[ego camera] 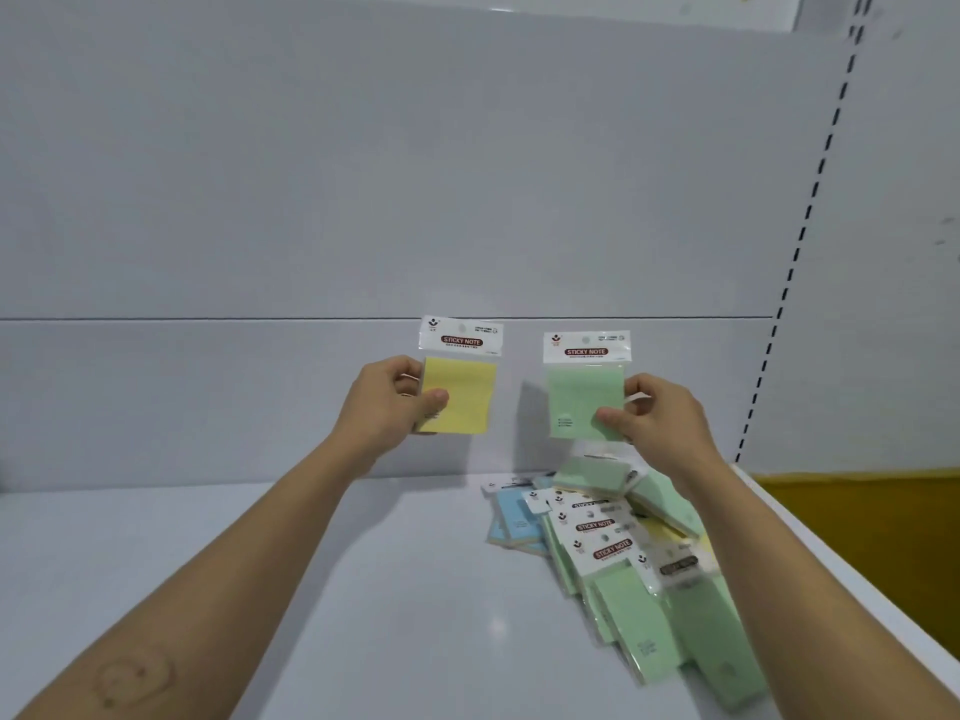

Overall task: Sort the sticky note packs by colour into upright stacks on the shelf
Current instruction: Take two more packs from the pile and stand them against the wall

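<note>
My left hand (387,407) holds a yellow sticky note pack (464,387) upright in the air, thumb across its front, in front of the shelf's back panel. To its right, my right hand (657,415) holds a green sticky note pack (582,394) upright at about the same height. Both packs have white "STICKY NOTE" header cards on top. Below my right hand, a loose pile of packs (618,558) lies flat on the white shelf (363,589): mostly green, with a blue pack (511,517) at its left edge and a yellow one partly buried.
The grey back panel (363,200) rises behind the shelf. A slotted upright (810,210) runs along the right side. Past the shelf's right edge is a yellow-brown surface (872,532).
</note>
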Demonstrator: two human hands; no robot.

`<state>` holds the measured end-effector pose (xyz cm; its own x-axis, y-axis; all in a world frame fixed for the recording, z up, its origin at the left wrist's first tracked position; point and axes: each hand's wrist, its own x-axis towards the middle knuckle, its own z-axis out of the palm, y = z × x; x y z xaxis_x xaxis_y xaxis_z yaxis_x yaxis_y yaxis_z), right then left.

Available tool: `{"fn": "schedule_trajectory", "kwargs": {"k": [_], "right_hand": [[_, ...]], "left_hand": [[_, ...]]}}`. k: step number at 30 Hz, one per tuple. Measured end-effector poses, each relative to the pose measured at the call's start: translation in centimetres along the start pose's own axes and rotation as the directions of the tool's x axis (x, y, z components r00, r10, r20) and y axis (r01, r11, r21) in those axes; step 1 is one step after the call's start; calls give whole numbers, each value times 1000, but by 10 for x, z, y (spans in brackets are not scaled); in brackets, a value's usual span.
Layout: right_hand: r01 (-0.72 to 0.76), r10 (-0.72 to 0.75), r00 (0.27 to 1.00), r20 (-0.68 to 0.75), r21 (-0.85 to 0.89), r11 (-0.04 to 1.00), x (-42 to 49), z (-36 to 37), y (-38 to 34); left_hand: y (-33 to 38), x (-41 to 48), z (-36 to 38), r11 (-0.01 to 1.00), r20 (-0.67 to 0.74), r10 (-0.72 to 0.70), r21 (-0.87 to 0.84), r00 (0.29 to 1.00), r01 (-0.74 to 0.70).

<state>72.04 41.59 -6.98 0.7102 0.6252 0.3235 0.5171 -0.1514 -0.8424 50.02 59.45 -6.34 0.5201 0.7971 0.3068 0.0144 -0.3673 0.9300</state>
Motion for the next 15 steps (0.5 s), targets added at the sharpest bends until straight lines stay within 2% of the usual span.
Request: {"fn": "schedule_trajectory", "kwargs": {"k": [15], "right_hand": [[159,-180,964,198,118,980,-50,169,-125]], "left_hand": [[-13,-88,-214,997,-269,-10,68,963,29]]}}
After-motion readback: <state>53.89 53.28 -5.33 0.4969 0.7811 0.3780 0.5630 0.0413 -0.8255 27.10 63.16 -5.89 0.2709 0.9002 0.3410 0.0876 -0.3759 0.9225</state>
